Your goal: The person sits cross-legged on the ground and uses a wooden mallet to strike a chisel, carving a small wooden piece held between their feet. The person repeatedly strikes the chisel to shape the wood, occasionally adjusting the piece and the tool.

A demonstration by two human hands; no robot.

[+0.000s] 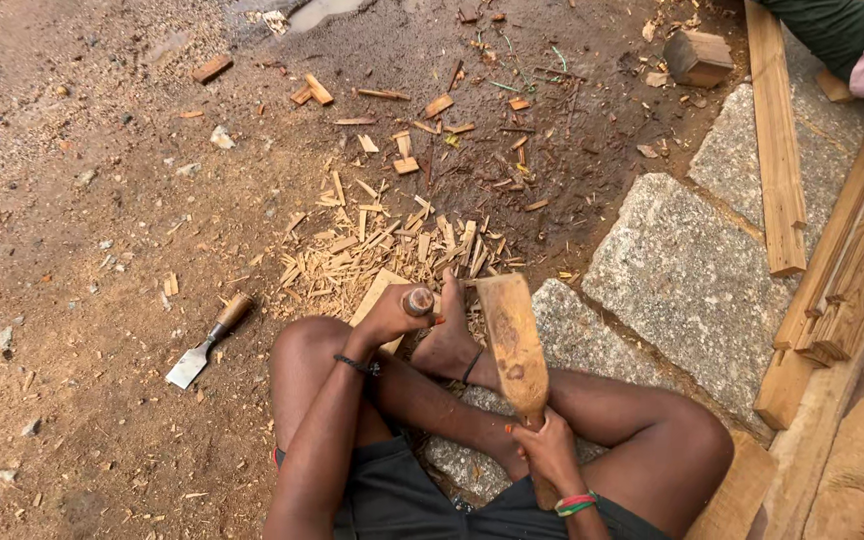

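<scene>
The left hand (pixel 387 318) grips a chisel handle (pixel 418 301) upright on a wooden block (pixel 377 297); just beside the block, the right hand (pixel 549 452) clasps a wooden mallet (pixel 514 345).

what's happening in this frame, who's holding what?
A person sits on the dirt ground, seen from a head camera. The left hand grips a chisel handle, set down on a small wooden piece by the bare foot. The right hand holds a wooden mallet, its head raised near the chisel. Wood chips lie piled in front. A second chisel lies untouched on the ground to the left. Granite slabs and planks sit to the right.
</scene>
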